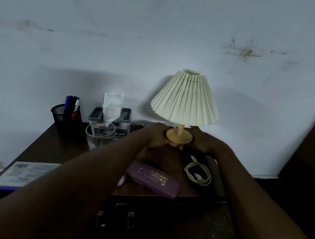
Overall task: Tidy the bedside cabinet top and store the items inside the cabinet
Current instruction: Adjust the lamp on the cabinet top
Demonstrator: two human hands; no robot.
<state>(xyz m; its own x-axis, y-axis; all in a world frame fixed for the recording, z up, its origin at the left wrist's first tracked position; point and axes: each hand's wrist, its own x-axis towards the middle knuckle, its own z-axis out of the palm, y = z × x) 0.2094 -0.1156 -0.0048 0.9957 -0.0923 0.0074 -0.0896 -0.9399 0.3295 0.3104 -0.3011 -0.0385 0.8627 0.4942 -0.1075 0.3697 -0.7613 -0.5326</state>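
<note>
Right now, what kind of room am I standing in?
Probably a bedroom: a dark wooden bedside cabinet against a plain wall, carrying a small pleated-shade lamp, a purple spectacle case and a coiled cable.

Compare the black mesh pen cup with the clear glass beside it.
The pen cup is black mesh; the glass is clear. The pen cup holds pens; the glass holds none. The pen cup sits farther back than the glass. Both stand upright on the cabinet top.
</note>
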